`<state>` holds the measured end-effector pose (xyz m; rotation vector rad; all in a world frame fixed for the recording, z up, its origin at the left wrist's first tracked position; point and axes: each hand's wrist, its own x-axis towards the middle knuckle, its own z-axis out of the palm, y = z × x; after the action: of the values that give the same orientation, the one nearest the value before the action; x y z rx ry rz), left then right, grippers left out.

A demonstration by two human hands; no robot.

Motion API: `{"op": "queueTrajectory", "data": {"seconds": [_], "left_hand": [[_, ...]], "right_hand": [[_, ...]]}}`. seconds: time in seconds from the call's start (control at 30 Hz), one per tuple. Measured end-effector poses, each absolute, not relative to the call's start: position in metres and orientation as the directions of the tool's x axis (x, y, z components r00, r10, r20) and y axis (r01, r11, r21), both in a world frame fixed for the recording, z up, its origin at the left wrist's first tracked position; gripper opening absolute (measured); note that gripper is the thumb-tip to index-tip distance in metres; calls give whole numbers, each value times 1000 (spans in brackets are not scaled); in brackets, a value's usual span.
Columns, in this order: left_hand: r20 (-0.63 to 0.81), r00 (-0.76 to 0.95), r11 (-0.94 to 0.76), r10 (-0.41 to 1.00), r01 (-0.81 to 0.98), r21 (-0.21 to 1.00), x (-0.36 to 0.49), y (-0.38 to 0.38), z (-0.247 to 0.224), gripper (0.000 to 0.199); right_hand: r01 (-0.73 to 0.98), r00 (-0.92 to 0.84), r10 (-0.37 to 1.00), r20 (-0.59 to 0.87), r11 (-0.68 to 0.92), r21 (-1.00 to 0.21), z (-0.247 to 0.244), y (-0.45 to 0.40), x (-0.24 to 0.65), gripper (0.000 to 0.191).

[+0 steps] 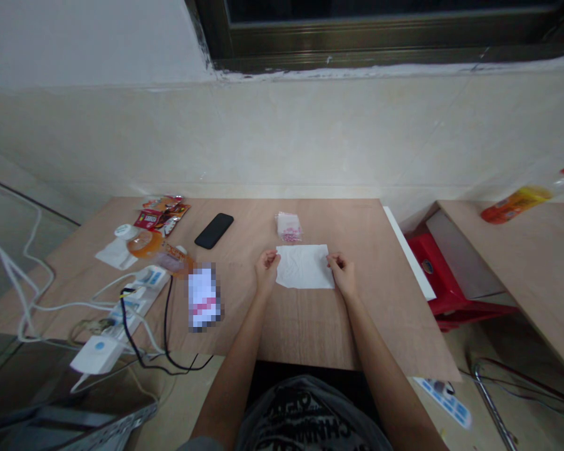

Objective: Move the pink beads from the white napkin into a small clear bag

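A white tissue (305,267) is spread out as a rectangle, with faint creases, at the middle of the wooden table. My left hand (266,268) pinches its left edge near the upper corner. On the opposite side, my right hand (343,270) has thumb and fingers closed on the right edge. Just beyond the tissue lies a small clear plastic packet of tissues (289,227) with pink print.
Left of my hands are a black phone (214,230), a blurred-out lit screen (203,297), an orange drink bottle (157,248), red snack wrappers (162,214) and a power strip (141,294) with tangled cables. Another table (536,263) at right carries a tilted-looking bottle (521,202).
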<state>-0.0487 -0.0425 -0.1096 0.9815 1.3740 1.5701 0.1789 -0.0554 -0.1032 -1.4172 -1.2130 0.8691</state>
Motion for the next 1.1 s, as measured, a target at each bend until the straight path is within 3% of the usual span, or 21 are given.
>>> {"op": "queueTrajectory", "data": {"seconds": [1.1], "left_hand": [[66,-351,-100,934,-80,992,-49,-43,-111,18]], "right_hand": [[212,233,968,97,46,-976,-103,-56,178,30]]}}
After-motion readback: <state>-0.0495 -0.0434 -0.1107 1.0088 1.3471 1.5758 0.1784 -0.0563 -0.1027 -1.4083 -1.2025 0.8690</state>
